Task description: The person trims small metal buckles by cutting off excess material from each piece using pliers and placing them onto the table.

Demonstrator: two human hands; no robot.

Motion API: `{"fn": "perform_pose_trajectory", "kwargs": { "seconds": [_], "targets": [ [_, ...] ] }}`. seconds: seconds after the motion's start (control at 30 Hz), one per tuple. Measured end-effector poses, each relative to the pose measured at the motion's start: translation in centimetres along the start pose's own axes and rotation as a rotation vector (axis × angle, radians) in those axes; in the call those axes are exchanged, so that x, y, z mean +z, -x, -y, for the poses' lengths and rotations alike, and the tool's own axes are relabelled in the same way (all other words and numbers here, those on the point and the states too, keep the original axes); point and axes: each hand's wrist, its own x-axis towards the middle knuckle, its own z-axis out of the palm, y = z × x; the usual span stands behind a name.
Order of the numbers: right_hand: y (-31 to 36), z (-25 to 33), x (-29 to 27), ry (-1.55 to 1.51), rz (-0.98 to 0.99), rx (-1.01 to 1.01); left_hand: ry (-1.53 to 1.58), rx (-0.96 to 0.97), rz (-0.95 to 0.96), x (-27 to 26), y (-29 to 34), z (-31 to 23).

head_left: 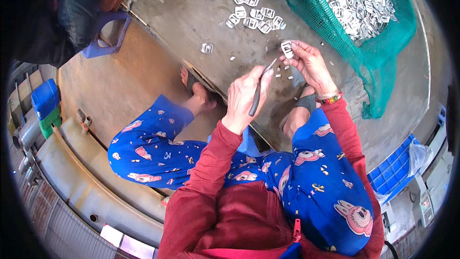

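My left hand [245, 95] grips a thin dark-handled tool [260, 91] whose metal tip points up toward a small silver metal buckle [286, 49]. My right hand [310, 62] pinches that buckle between thumb and fingers, just above a low grey metal table [191, 14]. A cluster of several similar silver buckles [254, 13] lies on the table beyond my hands. Small metal scraps [286, 69] are scattered under my hands. I wear red sleeves, blue patterned trousers, and a beaded bracelet on the right wrist.
A green mesh sack [378, 43] full of silver buckles lies at the table's far right. A purple plastic stool [108, 33] stands far left beside another person's leg. A blue crate [395, 170] sits at right, blue and green containers [45, 103] at left.
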Motion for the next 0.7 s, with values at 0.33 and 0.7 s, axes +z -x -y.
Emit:
{"fn": "perform_pose_trajectory", "kwargs": {
  "seconds": [0.33, 0.7],
  "targets": [
    [3.5, -0.9, 2.0, 0.015, -0.030, -0.103, -0.088, 0.034, 0.051, 0.8, -0.6, -1.5],
    [3.8, -2.2, 2.4, 0.080, 0.006, -0.152, -0.030, 0.078, 0.049, 1.0, -0.2, -0.9]
  ]
}}
